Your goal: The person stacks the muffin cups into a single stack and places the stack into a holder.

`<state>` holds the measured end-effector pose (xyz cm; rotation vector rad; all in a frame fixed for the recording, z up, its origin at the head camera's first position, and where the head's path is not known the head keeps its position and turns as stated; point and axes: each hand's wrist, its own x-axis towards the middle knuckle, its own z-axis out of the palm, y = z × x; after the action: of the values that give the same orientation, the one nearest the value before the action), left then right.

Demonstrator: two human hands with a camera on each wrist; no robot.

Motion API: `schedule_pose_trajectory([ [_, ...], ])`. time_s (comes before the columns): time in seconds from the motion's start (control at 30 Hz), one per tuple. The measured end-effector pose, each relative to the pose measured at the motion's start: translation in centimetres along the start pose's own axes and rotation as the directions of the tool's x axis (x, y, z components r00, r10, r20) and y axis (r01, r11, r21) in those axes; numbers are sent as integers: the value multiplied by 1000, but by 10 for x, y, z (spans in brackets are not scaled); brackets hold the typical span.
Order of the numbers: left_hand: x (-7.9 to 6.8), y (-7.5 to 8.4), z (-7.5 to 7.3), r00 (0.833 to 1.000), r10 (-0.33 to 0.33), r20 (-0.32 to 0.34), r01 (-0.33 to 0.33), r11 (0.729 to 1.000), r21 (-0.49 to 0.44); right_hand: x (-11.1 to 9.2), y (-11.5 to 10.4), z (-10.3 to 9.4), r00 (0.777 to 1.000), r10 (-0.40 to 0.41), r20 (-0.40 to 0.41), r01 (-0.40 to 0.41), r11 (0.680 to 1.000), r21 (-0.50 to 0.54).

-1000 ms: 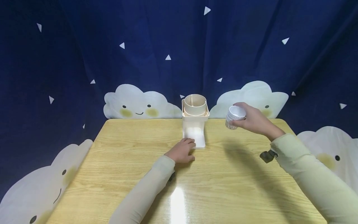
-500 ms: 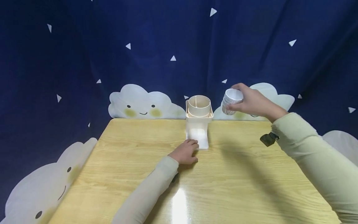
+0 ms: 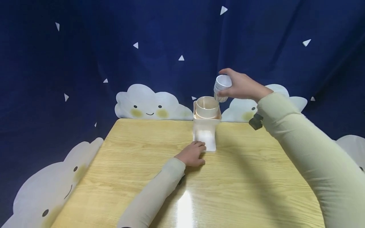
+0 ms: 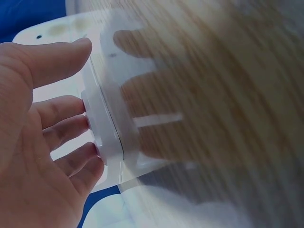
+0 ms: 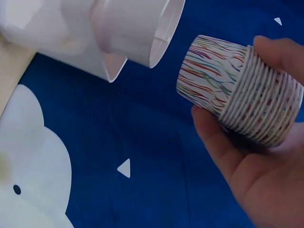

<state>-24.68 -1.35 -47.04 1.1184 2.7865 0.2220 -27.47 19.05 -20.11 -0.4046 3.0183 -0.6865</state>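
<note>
A stack of nested paper cups (image 3: 217,89), mouths up, is gripped in my right hand (image 3: 242,85), thumb on one side and fingers on the other. Colourful wavy lines cover the lowest cup (image 5: 209,71) in the right wrist view. The stack is raised beside and slightly above the round tube (image 3: 207,110) on top of a cream plastic cup dispenser (image 3: 203,124). My left hand (image 3: 191,154) rests at the dispenser's base, nothing in its grasp. In the left wrist view its relaxed fingertips (image 4: 78,105) touch the edge of the white base (image 4: 102,128).
The dispenser stands at the back edge of a light wooden table (image 3: 142,148). Behind it hangs a dark blue curtain (image 3: 159,28) with white triangles and smiling clouds. A bright reflection lies on the front of the tabletop.
My right hand has lifted the cup stack and carried it leftward, close to the dispenser's tube. My left hand stays at the base. The head view has shifted slightly.
</note>
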Motion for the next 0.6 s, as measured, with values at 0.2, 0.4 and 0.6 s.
schedule_pose_trajectory([
  [0.2,2,2,-1,1000,-3,7,3,1000,-6,15,-15,2,997,10,76,-6,999,-53],
  [0.4,3,5,-4,1000,-8,13,8,1000,-1,27,-27,7,991,52,124,-42,996,-84],
  [0.6,4,10,-6,999,-15,37,15,1000,-2,34,-30,16,984,109,144,-92,988,-125],
])
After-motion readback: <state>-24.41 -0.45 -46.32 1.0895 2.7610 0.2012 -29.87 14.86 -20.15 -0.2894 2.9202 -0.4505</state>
